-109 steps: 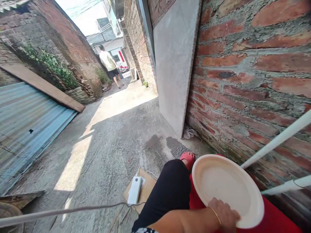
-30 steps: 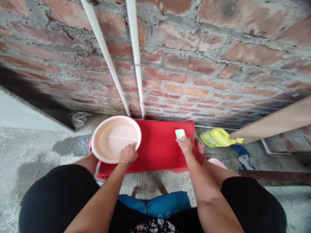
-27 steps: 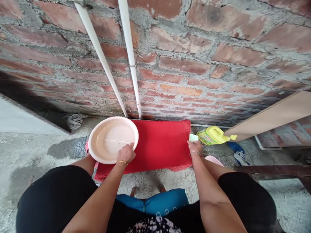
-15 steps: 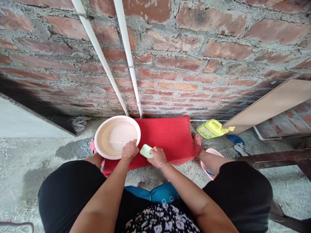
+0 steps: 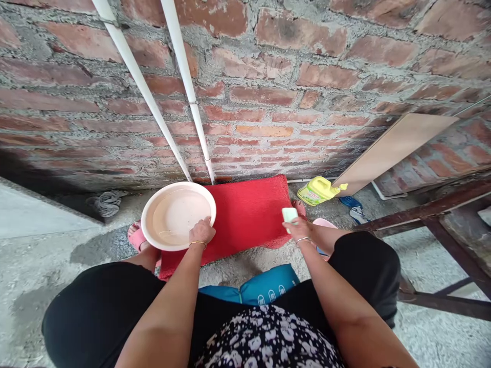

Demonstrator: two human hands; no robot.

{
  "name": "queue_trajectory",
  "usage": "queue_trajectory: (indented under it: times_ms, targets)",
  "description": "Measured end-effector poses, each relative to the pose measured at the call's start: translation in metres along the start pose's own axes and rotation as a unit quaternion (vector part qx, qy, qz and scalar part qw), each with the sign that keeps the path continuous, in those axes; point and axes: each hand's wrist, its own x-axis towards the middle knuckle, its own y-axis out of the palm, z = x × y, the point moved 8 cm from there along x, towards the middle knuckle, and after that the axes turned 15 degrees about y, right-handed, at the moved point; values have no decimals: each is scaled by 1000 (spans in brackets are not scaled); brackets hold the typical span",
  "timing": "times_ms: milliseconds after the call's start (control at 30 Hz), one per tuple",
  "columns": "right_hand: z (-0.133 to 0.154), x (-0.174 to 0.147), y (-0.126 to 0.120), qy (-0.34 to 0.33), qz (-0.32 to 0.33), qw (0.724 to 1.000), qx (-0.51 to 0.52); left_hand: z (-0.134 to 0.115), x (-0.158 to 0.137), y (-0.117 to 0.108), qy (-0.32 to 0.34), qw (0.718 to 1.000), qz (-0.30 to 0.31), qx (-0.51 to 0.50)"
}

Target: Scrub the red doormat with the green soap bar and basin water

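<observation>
A wide pale pink basin (image 5: 148,232) holding some water stands on the left end of a red mat (image 5: 249,214). My left hand (image 5: 202,232) is closed round the basin's right rim, with the fingers toward the water. In my right hand (image 5: 297,227) is a pale green rounded block (image 5: 290,214), gripped by its near end above the mat's right edge. Whether the block is a brush or soap cannot be made out. My fingers cover its lower part.
A yellow detergent bottle (image 5: 317,190) stands by the brick wall. Behind my right leg sits a pink tub (image 5: 324,223), partly hidden. White pipes (image 5: 187,87) run down the wall. A dark frame (image 5: 452,245) stands at right, a leaning board (image 5: 399,145) behind.
My right hand has carried the pale green block rightward, from beside the basin to the mat's right edge. My left hand stays on the basin rim. The view has shifted slightly.
</observation>
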Motion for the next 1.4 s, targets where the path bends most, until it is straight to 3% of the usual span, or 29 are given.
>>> queue_trajectory:
  times_ms: [100,167,233,267,333,400,467,600,667,767,967,1100,1167,1267,1400]
  targets:
    - [46,-75,62,-143,117,982,-49,0,0,0,-5,1000,0,4]
    - [72,-126,95,-272,171,941,-105,0,-1,-1,-7,1000,1,8]
    - [82,-153,108,-367,179,898,-162,-1,-1,-1,-9,1000,4,14]
    - [80,-153,107,-382,170,889,-187,-1,-1,-2,-8,1000,5,15]
    - [64,-124,91,-323,147,907,-227,0,1,-1,-6,1000,9,16]
    - [33,-77,65,-187,131,940,-253,0,3,1,-2,1000,13,13]
    - [2,-37,37,-69,119,954,-266,0,6,2,3,1000,15,13]
    - [-26,-5,7,16,132,955,-266,-2,8,2,8,1000,15,16]
    - [-17,-10,8,1,151,953,-262,-3,6,2,4,1000,16,15]
    - [20,-41,26,-96,179,944,-260,-4,2,1,-3,1000,7,11]
    - [100,-161,97,-323,205,888,-255,-4,-3,-1,-11,1000,-9,16]
    - [128,-226,133,-430,209,843,-249,-6,-5,-3,-13,1000,-5,16]
    - [130,-229,139,-439,208,835,-258,-6,-6,-4,-18,1000,-1,15]
    - [114,-195,130,-405,193,846,-287,-7,-7,-3,-20,1000,4,11]
    - [67,-117,95,-258,175,887,-341,-6,-7,-2,-16,1000,-2,4]
